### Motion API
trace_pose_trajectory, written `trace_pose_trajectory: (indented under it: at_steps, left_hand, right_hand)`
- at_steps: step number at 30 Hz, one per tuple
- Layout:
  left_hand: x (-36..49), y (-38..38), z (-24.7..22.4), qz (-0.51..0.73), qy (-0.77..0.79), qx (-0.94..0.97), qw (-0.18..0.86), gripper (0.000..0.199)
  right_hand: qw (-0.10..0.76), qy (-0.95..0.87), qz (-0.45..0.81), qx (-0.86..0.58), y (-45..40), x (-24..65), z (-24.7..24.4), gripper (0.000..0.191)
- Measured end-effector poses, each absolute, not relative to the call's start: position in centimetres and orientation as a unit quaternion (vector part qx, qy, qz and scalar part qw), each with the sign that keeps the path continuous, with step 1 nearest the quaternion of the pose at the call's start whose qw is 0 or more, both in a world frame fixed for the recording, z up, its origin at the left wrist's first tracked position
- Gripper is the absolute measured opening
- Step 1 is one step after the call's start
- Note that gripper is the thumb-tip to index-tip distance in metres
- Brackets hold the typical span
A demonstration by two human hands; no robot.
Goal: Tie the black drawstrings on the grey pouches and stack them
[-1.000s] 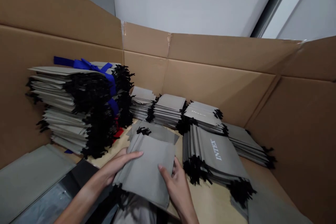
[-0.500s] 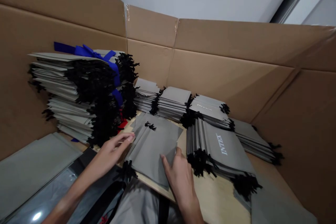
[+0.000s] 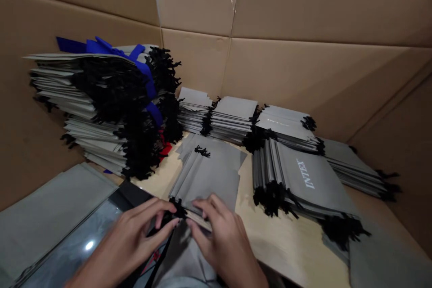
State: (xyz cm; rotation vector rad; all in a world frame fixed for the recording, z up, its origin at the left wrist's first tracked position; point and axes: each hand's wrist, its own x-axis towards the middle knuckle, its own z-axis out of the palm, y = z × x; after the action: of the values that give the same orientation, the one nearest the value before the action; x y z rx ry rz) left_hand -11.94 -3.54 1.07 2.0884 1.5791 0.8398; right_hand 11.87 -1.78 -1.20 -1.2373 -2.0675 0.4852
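Note:
Grey fabric pouches with black cord ends lie in a small overlapping pile on the wooden board, in front of the body. At the pile's near left corner my left hand has its thumb and fingers around the black cords. My right hand is at the pile's near edge, thumb below and fingers on top, closed on the pouch edge. To the right, a stack of folded grey pouches shows white INTEX lettering.
Tall bundles of grey pouches tied with blue ribbon stand at the left. Smaller stacks line the back, before cardboard walls. Flat grey sheets lie at the lower left.
Both hands have moved to the pile's near edge and come close together; the left has come down from the pile's left side. The view has tilted down.

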Motion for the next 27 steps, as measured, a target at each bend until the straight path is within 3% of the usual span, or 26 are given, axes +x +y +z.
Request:
trace_pose_trajectory:
  at_steps: [6, 14, 22, 27]
  left_hand:
    - [-11.7, -4.0, 0.1, 0.274, 0.548, 0.775, 0.155, 0.016]
    - [-11.4, -4.0, -0.1, 0.312, 0.564, 0.75, 0.147, 0.021]
    - [-9.4, -3.9, 0.2, 0.368, 0.564, 0.682, 0.285, 0.024]
    - [-9.4, -3.6, 0.4, 0.404, 0.56, 0.615, 0.382, 0.023]
  right_hand:
    - [0.347, -0.796, 0.197, -0.456, -2.0, 9.9, -2.7, 0.008]
    - [0.401, -0.735, 0.321, -0.442, -1.9, 10.4, -2.8, 0.011]
    - [0.44, -0.72, 0.335, -0.419, -2.5, 10.4, -3.9, 0.012]
    - [0.466, -0.718, 0.351, -0.379, -2.5, 11.1, -3.8, 0.024]
